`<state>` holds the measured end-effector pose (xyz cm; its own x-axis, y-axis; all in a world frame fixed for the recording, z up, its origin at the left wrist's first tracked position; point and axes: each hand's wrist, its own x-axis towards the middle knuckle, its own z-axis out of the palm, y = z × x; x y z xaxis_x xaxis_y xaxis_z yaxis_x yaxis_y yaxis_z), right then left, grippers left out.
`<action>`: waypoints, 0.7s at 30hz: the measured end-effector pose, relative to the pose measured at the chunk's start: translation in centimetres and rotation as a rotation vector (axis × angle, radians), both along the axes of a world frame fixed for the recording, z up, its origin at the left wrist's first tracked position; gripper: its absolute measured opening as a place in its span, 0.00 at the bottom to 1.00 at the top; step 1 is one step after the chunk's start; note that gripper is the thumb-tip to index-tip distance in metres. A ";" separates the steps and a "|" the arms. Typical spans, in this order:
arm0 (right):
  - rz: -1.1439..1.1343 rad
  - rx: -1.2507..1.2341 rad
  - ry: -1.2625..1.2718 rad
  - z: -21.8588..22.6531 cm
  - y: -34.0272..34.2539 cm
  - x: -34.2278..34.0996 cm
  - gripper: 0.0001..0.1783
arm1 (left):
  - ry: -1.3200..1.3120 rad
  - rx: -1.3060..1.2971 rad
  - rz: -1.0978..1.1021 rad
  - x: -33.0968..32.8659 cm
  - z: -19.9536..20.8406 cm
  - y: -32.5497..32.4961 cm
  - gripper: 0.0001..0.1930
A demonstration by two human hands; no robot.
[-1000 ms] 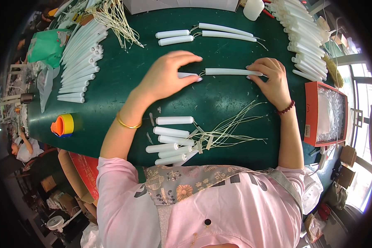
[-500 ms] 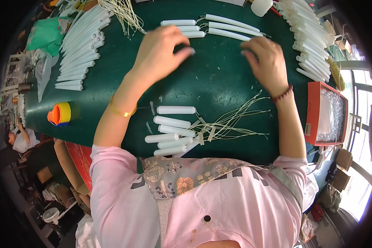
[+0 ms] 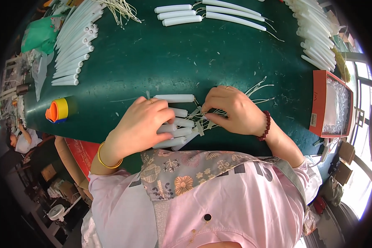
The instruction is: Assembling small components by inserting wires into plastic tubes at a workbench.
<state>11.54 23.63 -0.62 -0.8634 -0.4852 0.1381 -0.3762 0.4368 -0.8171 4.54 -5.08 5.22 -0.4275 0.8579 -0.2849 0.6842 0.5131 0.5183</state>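
We note both forearms coming in from the near edge, backs of the hands up. The left hand (image 3: 144, 122) lies low over the short tubes (image 3: 184, 122), wrist in a gold bangle (image 3: 110, 162). Its fingers bend over the cluster, thumb and forefinger apart with tube ends between; we cannot tell whether any tube is clamped. The right hand (image 3: 231, 109), wrist in dark red beads (image 3: 268, 126), slants in from the right. Its forefinger and thumb tips sit near each other at the wires (image 3: 258, 87), just beside the tubes' right ends; we cannot tell if they pinch one. We place the short tubes near the person, loosely side by side on the green table (image 3: 132, 53), wires fanning right.

Containers: at lower left we record a carton (image 3: 70, 165), brown with a red panel, contents not legible to us. At the right edge stands an open orange box (image 3: 319, 97) holding crumpled clear plastic. Left, a yellow and orange tape (image 3: 61, 108) stands on the table.

Farther off, we log three short-and-long pairs, the long tubes (image 3: 235, 21) on the right; a left pile (image 3: 74, 53) and a right pile (image 3: 316, 33) of white tubes; a wire bunch (image 3: 122, 10); a green bag (image 3: 39, 35).
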 end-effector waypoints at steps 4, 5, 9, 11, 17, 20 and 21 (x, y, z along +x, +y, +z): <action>0.037 -0.083 -0.317 0.5 0.8 -0.4 0.07 | -0.080 0.003 0.029 -0.5 -0.3 -0.3 0.14; 0.076 -0.064 -0.362 1.2 1.0 -0.6 0.06 | -0.124 0.024 0.045 -0.6 -0.5 -0.2 0.14; 0.269 -0.044 -0.226 0.0 2.2 -0.4 0.03 | -0.074 0.074 0.079 -1.0 -0.4 0.4 0.12; 0.170 -0.031 -0.325 0.7 2.0 -0.3 0.05 | -0.042 0.158 0.157 -1.5 -0.4 0.5 0.12; -0.171 -0.060 -0.170 2.2 1.6 -1.0 0.10 | -0.189 0.434 0.232 -3.7 3.0 2.3 0.12; -0.081 0.034 0.235 1.0 2.7 -1.4 0.10 | -0.018 0.541 0.227 -5.3 3.9 2.9 0.12; -0.147 -0.090 -0.118 1.7 3.4 -1.5 0.10 | 0.060 0.509 0.272 -6.1 3.9 3.0 0.12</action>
<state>10.05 27.02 1.10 -0.9368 -0.3429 0.0694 -0.2134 0.4031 -0.8899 -1.57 -2.10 9.08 -0.6544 0.7377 0.1659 0.5983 0.3710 0.7103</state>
